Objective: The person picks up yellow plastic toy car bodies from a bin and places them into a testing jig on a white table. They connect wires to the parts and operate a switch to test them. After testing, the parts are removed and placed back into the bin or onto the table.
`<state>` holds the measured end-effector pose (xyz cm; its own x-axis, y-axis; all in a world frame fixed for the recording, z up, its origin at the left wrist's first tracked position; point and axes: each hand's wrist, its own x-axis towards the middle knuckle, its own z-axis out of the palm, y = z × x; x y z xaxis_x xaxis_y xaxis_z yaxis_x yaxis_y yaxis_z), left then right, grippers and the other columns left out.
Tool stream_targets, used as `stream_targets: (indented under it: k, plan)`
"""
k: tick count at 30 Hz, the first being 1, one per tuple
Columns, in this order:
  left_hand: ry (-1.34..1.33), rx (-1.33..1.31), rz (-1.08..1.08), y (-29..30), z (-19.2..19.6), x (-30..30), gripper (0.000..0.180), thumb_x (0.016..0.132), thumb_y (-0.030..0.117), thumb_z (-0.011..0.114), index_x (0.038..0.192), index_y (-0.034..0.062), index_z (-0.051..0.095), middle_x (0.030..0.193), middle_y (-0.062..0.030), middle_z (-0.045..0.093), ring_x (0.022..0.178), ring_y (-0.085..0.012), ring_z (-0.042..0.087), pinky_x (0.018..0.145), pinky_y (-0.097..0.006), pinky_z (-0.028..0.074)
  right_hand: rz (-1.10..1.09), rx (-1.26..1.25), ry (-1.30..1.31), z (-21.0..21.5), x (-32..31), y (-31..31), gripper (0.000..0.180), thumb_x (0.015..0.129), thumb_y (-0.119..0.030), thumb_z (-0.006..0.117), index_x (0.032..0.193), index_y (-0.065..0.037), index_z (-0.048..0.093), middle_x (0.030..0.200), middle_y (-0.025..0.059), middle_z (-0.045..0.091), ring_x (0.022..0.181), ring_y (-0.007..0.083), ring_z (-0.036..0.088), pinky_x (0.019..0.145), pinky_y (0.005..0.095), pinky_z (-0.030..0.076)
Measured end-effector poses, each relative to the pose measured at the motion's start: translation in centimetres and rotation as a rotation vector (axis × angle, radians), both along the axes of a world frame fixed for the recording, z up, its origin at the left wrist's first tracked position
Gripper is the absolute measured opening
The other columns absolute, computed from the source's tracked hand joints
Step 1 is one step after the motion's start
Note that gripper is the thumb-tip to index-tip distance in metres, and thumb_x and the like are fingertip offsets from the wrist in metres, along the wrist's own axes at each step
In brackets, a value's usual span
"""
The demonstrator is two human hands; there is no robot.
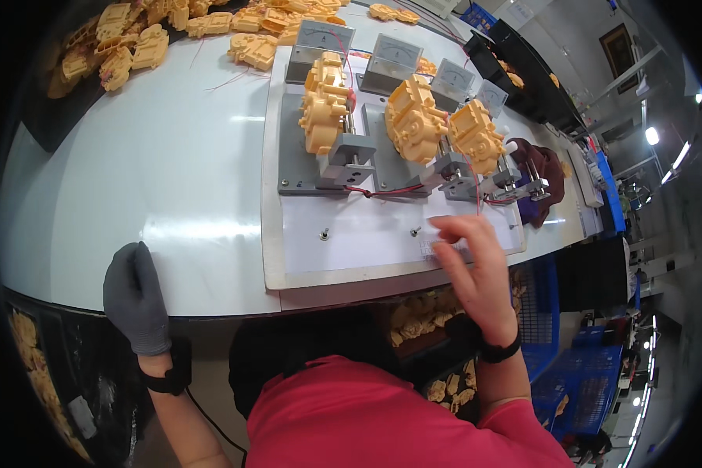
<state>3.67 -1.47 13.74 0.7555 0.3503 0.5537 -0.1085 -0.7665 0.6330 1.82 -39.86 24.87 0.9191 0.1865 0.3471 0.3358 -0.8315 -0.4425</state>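
My left hand [136, 300], in a grey glove, rests at the white table's front edge with its fingers loosely together and nothing visible in them. Bare, my right hand [476, 265] hovers above the test board [351, 261], thumb and forefinger apart. Just left of its fingertips is a small toggle switch [416, 232]; another toggle switch [324, 234] stands farther left. Beyond, three yellow plastic gear housings [324, 105], [415, 121], [477, 136] sit on grey metal fixtures [347, 156] with red and black wires [382, 191].
Several analogue meters [324, 39] stand behind the fixtures. Yellow housings [249, 51] are heaped at the back left. A dark cloth [546, 175] lies right of the board. Blue crates [577, 382] and bins of yellow parts [425, 316] are below the table.
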Motion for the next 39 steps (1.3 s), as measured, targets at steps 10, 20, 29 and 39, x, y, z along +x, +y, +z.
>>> stream_targets:
  k: [10, 20, 29, 39]
  plan:
    - [0.001, -0.021, -0.001, -0.1, 0.1, 0.0, 0.010, 0.092, 0.008, 0.065, 0.094, -0.0015, 0.067, 0.080, -0.0107, 0.066, 0.067, -0.0196, 0.060, 0.063, -0.030, 0.048, -0.002, 0.126, 0.127, -0.3, 1.9, 1.0, 0.006, 0.089, -0.004, 0.066, 0.095, -0.002, 0.067, 0.087, 0.0100, 0.062, 0.084, 0.0258, 0.059, 0.074, 0.0344, 0.046]
    - [-0.016, 0.023, 0.002, -0.2, 0.3, 0.0, 0.008, 0.091, 0.008, 0.066, 0.092, 0.0007, 0.066, 0.079, -0.0091, 0.064, 0.067, -0.0214, 0.059, 0.064, -0.032, 0.047, 0.037, 0.059, 0.008, -1.6, 1.4, 0.4, 0.009, 0.086, -0.001, 0.069, 0.095, -0.003, 0.068, 0.087, 0.0083, 0.061, 0.081, 0.0217, 0.058, 0.070, 0.0308, 0.046]
    - [-0.086, 0.053, 0.003, -0.4, 0.7, 0.1, 0.004, 0.086, 0.006, 0.068, 0.088, 0.0043, 0.066, 0.074, -0.0075, 0.062, 0.060, -0.0214, 0.054, 0.058, -0.032, 0.043, -0.054, 0.044, -0.068, -0.6, 0.9, 1.9, 0.020, 0.084, -0.001, 0.070, 0.104, -0.003, 0.067, 0.097, 0.0098, 0.060, 0.088, 0.0221, 0.057, 0.081, 0.0316, 0.047]
    - [-0.118, 0.097, 0.007, -0.3, 0.9, 0.3, 0.005, 0.084, 0.007, 0.070, 0.086, 0.0066, 0.065, 0.068, -0.0063, 0.057, 0.058, -0.0235, 0.053, 0.056, -0.034, 0.042, 0.198, -0.111, 0.065, 0.5, 2.4, 9.2, 0.023, 0.085, -0.007, 0.070, 0.108, -0.004, 0.065, 0.100, 0.0105, 0.061, 0.092, 0.0280, 0.057, 0.087, 0.0381, 0.043]
